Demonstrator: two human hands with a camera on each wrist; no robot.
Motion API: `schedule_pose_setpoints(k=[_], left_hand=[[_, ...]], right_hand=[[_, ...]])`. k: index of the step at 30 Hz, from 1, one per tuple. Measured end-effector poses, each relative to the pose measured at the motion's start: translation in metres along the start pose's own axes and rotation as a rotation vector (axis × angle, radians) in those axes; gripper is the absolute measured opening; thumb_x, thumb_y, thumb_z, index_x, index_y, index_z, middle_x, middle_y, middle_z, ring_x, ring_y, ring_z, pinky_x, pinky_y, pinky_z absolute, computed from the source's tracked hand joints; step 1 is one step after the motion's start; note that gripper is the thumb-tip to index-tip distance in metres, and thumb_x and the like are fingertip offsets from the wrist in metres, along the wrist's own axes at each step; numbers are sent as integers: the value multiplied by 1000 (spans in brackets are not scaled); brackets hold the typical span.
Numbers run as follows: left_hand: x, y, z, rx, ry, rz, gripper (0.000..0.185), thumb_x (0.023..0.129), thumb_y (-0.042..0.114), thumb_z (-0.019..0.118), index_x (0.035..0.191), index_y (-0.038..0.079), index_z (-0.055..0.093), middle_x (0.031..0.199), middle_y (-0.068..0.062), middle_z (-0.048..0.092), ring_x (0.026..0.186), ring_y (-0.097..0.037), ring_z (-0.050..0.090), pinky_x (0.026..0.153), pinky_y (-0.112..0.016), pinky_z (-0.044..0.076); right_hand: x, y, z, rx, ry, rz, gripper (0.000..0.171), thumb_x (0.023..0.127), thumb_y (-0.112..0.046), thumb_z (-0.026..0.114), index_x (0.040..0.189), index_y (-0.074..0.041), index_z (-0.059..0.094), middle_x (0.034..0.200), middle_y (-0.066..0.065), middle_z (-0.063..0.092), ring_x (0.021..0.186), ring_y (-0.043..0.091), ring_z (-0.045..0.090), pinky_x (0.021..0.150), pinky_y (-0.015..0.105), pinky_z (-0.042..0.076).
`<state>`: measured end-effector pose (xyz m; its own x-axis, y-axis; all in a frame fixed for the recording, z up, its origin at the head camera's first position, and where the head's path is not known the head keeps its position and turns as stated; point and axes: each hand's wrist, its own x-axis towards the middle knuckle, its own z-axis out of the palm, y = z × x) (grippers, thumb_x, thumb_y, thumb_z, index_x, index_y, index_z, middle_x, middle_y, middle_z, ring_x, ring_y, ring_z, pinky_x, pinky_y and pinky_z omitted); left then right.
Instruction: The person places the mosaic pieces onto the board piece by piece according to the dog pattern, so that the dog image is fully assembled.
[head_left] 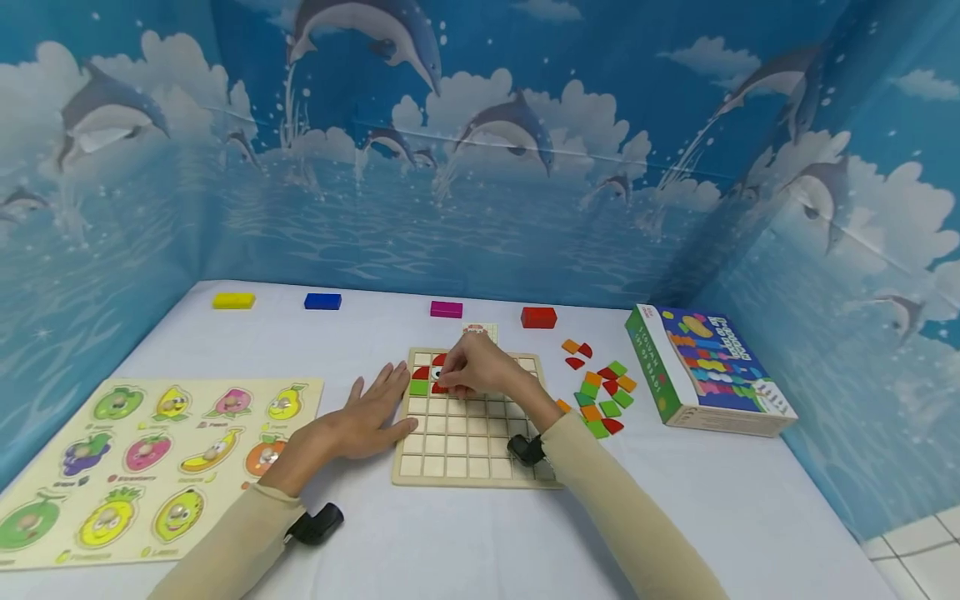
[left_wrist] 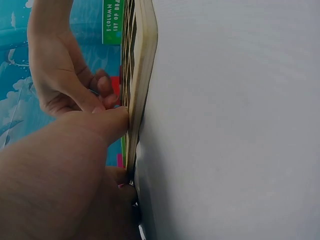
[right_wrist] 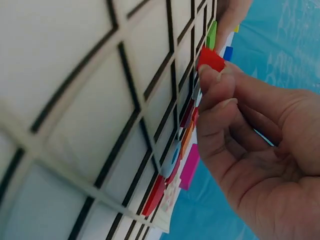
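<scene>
Dolphin-print walls [head_left: 480, 167] are wrapped round three sides of a white table [head_left: 465, 542], so everything is boxed in pretty tight. On the left a fruit peg puzzle [head_left: 150, 458] is laid flat, a blue game box [head_left: 705, 375] is parked on the right, and four coloured blocks are lined up along the back edge. In the middle sits the wooden grid board [head_left: 468, 437], with only a few red and green tiles seated in its top-left cells. A loose heap of spare tiles [head_left: 600, 392] is scattered just right of it.

What could go wrong: the red tile [right_wrist: 210, 58] is pinched by its edges only, so it could easily be tipped and jammed crooked across a cell divider, or dropped onto tiles already placed and those knocked out. The board isn't fixed down either, so if the steadying hand is lifted, it can be shoved sideways by a firm press.

Pose-wise, the left hand [head_left: 371, 412] is laid flat with fingers straight, thumb pressed against the board's left edge, nothing gripped. The right hand [head_left: 480, 371] is arched over the top rows, fingers curled, with the red tile clamped between thumb and fingertips [right_wrist: 215, 82] right at the grid surface
</scene>
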<state>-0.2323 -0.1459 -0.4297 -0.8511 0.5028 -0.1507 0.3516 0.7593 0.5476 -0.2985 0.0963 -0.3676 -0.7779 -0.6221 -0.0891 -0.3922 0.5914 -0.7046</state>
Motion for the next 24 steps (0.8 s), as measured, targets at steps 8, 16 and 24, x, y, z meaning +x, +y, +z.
schedule_pose_setpoints(k=[8,16,24], left_hand=[[-5,14,-9,-23,-31,-6,90,111,48,53,172,1,7,182,-15,-1,167,-35,-9,130,-65,-11],[-2,7,-4,-4,-24,-26,91,110,51,53,173,5,5,182,-11,-3,167,-32,-11,130,-64,-13],[2,-1,1,13,-17,-28,88,111,46,53,173,6,4,182,-10,-3,168,-31,-10,130,-65,-10]], right_hand=[[1,1,6,-79,81,25,10,96,-6,82,87,-2,85,76,4,79,61,13,66,58,23,54],[0,1,11,-76,115,10,5,94,-3,83,91,-2,87,87,8,82,75,13,72,66,23,58],[-3,-2,13,-111,123,-20,5,95,-1,82,95,-1,87,92,10,83,84,17,75,72,26,61]])
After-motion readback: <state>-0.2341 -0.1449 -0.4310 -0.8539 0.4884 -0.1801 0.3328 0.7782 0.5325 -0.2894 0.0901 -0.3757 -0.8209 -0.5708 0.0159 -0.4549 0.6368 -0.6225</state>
